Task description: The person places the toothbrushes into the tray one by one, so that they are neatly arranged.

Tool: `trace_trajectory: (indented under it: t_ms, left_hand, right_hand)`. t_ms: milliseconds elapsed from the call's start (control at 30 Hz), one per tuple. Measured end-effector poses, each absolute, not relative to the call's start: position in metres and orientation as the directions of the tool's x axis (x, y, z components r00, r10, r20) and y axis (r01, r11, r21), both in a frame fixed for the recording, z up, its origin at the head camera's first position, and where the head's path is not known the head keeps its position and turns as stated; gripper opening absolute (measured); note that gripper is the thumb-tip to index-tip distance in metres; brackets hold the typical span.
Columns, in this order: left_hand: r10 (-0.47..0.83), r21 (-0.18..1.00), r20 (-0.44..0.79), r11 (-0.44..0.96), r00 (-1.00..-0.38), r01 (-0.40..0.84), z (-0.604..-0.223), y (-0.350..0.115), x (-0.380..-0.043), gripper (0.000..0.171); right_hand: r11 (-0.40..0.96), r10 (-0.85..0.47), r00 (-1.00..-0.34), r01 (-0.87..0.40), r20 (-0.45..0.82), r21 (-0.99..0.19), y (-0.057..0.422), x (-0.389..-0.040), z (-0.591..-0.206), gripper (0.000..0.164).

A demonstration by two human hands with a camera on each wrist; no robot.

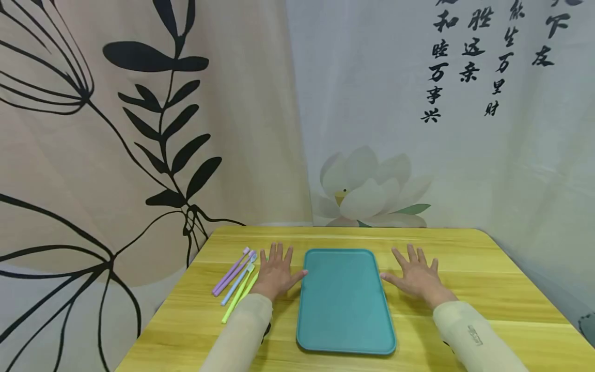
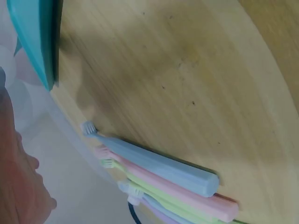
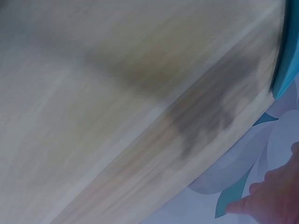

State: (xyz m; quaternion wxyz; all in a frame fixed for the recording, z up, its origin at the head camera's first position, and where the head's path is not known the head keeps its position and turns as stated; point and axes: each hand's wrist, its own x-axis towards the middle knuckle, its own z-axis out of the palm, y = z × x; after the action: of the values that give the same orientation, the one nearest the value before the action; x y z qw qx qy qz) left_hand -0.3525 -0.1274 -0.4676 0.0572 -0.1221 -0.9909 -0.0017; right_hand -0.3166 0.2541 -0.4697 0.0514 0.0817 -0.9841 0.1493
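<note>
Head view: a person's two hands, in cream sleeves (image 1: 239,336), flank a teal rectangular tray (image 1: 346,302) on a wood-grain table (image 1: 492,289). From the tray's centre, the left hand (image 1: 275,276) lies toward ten o'clock and the right hand (image 1: 418,279) toward two. Both show their backs, fingers spread wide, grasping nothing. The left thumb overlaps the tray's edge in view; whether it touches, I cannot tell.

A fanned row of toothbrushes (image 1: 236,276) lies just beside the left hand, at its nine o'clock, partly hidden by hand and sleeve. Purple, blue and green show here; the left wrist view adds a pink toothbrush (image 2: 173,182). Their handles are thick, smooth and blunt-ended, narrowing to small bristled heads. Their long axes slant from seven o'clock, at the handle ends, to one o'clock, at the heads.

The tray is smooth, with rounded corners and a raised rim, its long axis running from twelve to six.
</note>
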Motion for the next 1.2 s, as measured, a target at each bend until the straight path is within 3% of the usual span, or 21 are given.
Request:
trace_trajectory:
  t_ms: [1200]
  left_hand:
    - [0.2, 0.069, 0.136, 0.975, -0.97, 0.21, -0.445, -0.147, -0.361, 0.087]
  right_hand:
    - [0.897, -0.261, -0.965, -0.254, 0.03, -0.363, 0.237, -0.312, -0.478, 0.093]
